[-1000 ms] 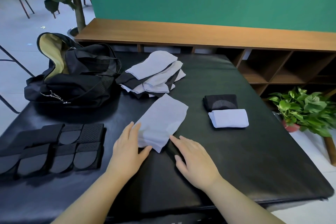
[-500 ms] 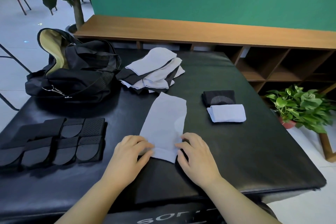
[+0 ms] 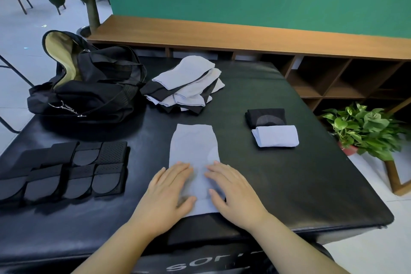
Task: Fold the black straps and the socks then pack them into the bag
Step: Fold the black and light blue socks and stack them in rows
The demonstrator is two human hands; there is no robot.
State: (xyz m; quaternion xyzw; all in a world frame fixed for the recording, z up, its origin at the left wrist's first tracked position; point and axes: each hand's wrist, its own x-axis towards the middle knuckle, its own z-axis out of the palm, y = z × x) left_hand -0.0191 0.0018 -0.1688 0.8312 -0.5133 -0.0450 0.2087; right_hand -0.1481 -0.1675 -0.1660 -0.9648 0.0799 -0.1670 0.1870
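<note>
Left hand [image 3: 168, 187] and right hand [image 3: 233, 189], fingers straight, press flat on the near end of a pale grey sock [image 3: 193, 147] laid lengthwise on the black table [image 3: 300, 184]. Folded black straps [image 3: 66, 171] lie left; the open bag [image 3: 89, 82] and unfolded sock pile [image 3: 186, 84] lie beyond; 2 folded socks [image 3: 272, 128] lie right.

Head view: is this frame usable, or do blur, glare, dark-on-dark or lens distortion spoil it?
Head view: usable; the grey sock under the left hand and right hand is sharp. Wide-angle bending curves the wooden shelf. Soft sheen, not hard glare, on the black table. The black straps merge with it, their edges hard to separate.
</note>
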